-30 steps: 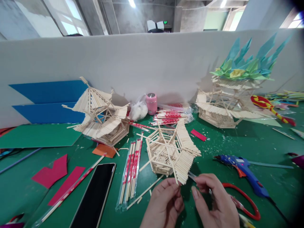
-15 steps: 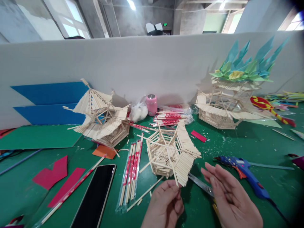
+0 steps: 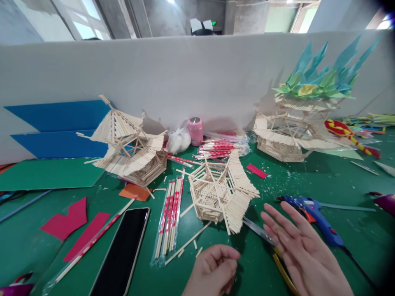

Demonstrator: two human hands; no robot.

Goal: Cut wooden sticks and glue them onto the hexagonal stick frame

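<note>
My left hand (image 3: 212, 269) is at the front of the table, fingers curled in against the thumb; nothing shows between the fingertips. Just beyond it stands a small framework of wooden sticks (image 3: 212, 195), apart from the hand. Panels of side-by-side sticks (image 3: 237, 211) slope down its right side, and one long stick points from its top toward me. My right hand (image 3: 304, 250) is open, palm turned up and inward, fingers stretched out, holding nothing. Partly beneath it lie scissors with yellow handles (image 3: 282, 269). A blue glue gun (image 3: 319, 218) rests just beyond that hand.
Left of the framework lie packed chopsticks (image 3: 169, 218) and a black phone (image 3: 123, 250). Stick-built pavilions stand at back left (image 3: 132, 160) and back right (image 3: 284, 144). A pink jar (image 3: 196, 131) stands by the white partition (image 3: 185, 78). Red paper pieces (image 3: 69, 222) lie at left.
My left hand has come away from the framework's near stick end, toward me. My right hand has spread its fingers more and turned its palm up. The view has shifted slightly.
</note>
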